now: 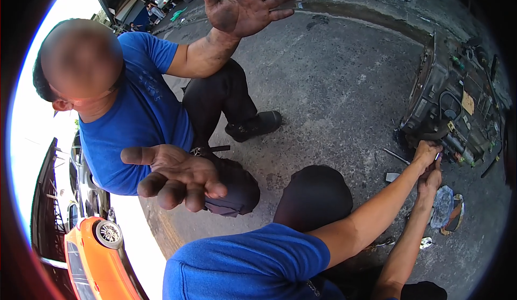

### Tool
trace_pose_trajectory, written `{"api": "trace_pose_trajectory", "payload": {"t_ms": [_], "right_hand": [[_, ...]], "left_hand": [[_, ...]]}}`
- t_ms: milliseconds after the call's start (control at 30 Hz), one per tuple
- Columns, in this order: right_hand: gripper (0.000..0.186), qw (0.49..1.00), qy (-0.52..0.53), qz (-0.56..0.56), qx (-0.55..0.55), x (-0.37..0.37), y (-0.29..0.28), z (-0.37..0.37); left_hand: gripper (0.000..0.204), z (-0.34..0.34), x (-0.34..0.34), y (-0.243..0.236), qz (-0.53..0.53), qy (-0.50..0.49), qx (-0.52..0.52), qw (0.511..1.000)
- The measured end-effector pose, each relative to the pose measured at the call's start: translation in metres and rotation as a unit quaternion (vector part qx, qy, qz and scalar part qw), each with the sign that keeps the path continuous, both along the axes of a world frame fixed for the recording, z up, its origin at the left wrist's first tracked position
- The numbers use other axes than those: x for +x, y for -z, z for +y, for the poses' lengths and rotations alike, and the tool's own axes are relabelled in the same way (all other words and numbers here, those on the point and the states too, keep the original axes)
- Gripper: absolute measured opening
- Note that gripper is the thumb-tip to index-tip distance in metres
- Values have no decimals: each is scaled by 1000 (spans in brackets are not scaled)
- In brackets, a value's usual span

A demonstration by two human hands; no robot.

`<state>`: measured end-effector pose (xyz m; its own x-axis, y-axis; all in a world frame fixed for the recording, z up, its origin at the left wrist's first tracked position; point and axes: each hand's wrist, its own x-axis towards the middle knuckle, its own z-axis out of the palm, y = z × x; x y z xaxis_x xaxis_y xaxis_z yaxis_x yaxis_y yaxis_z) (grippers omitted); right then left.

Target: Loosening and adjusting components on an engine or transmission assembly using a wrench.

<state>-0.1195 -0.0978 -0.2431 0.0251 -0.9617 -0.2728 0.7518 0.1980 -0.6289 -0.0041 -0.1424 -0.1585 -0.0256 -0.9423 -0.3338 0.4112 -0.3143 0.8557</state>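
A large, greasy metal vehicle unit (458, 103), like a gearbox with hoses and connectors, lies on the ground at the right. Both my arms reach to its near lower edge. My left hand (426, 150) is closed against that edge, its fingertips partly hidden. Just below it, my right hand (431, 177) is closed with fingers pointing up at the same spot. A small shiny metal piece (438, 155) shows between the two hands; its kind cannot be made out. A thin metal rod (396, 155) lies on the floor beside my left hand.
A co-worker in a blue shirt (129, 90) squats at the left, both dirty hands raised and open. Near my arms lie a clear plastic bag (442, 206), a brown-edged piece (456, 214), a flat grey piece (392, 176) and small metal tools (385, 242). An orange car (97, 257) stands behind.
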Motion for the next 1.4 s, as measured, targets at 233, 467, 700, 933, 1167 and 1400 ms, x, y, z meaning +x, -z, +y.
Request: {"api": "trace_pose_trajectory", "payload": {"t_ms": [233, 467, 700, 933, 1167, 1400], "right_hand": [[40, 979, 105, 145, 95, 72, -58, -3], [35, 994, 61, 10, 88, 65, -48, -5], [34, 796, 97, 597, 15, 50, -43, -16], [27, 923, -213, -236, -218, 3, 10, -31], [30, 977, 153, 133, -65, 61, -7, -25], [21, 975, 173, 139, 23, 75, -33, -8]], "left_hand": [[14, -4, 14, 14, 19, -3, 7, 1000], [16, -3, 15, 10, 31, -16, 7, 999], [19, 5, 17, -6, -79, -12, -40, 996], [18, 13, 21, -33, -262, 46, -133, 955], [18, 21, 30, -50, -468, 79, -198, 857], [29, 32, 58, -118, -571, 166, -285, 752]]}}
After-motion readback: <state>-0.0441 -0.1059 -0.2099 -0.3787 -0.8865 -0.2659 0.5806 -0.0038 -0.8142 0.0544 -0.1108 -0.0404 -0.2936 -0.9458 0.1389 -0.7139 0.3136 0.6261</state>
